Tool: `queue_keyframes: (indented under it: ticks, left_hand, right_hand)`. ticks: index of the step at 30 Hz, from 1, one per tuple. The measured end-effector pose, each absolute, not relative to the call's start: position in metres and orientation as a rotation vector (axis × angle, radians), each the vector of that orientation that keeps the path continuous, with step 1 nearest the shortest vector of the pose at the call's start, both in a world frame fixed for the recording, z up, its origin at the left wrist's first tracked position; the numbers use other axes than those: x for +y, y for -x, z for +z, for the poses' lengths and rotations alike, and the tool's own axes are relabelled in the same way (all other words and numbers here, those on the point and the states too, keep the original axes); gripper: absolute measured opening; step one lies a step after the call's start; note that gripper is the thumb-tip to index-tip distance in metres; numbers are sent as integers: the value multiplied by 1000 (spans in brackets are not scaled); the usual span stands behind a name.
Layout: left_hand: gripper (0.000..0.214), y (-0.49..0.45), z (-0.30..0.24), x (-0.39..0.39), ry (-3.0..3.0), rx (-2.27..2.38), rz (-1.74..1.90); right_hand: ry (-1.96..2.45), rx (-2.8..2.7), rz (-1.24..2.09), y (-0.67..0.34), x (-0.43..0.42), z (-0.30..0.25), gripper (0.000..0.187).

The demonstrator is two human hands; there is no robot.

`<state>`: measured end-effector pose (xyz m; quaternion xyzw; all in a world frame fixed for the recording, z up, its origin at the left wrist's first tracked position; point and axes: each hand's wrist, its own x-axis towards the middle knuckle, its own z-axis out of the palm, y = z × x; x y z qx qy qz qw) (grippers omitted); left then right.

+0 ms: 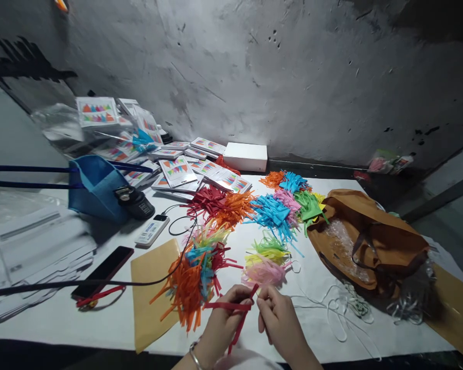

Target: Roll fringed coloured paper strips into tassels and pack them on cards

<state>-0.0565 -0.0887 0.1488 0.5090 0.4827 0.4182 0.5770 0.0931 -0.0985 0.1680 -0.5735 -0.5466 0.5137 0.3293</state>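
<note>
Red strip (228, 306) gripped between fingers of left hand (224, 317), lengths crossing; held over near side of table (312, 339), just before pink tassel (264, 275). Fingers of right hand (281, 317) curled, thumb and forefinger brought together just beside strip; whether anything is pinched cannot be told. Orange tassel (187, 290) laid partly over envelope (146, 288), left of hands. White string (341, 321) strewn loosely to right, near brown bag (349, 213).

The left hand (227, 319) holds red strips (227, 306). The right hand (280, 312) is just beside it, near 1 pink tassel (265, 275).
</note>
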Motion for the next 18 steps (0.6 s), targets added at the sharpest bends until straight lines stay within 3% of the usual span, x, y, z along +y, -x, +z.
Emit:
queue_keyframes:
  ticks: [6, 10, 13, 18]
  left_hand:
    - [16, 62, 143, -89, -1348, 1097, 943]
    - [24, 69, 134, -90, -1501, 1109, 961]
    - [29, 71, 135, -90, -1621, 1107, 953]
    - [31, 69, 135, -88, -1654, 1106, 897]
  right_hand:
    - [1414, -1266, 1467, -92, -98, 160, 24]
    - [1227, -1046, 1661, -92, -96, 147, 43]
    - [1089, -964, 1814, -89, -93, 138, 46]
    - [1119, -888, 1742, -87, -92, 128, 45]
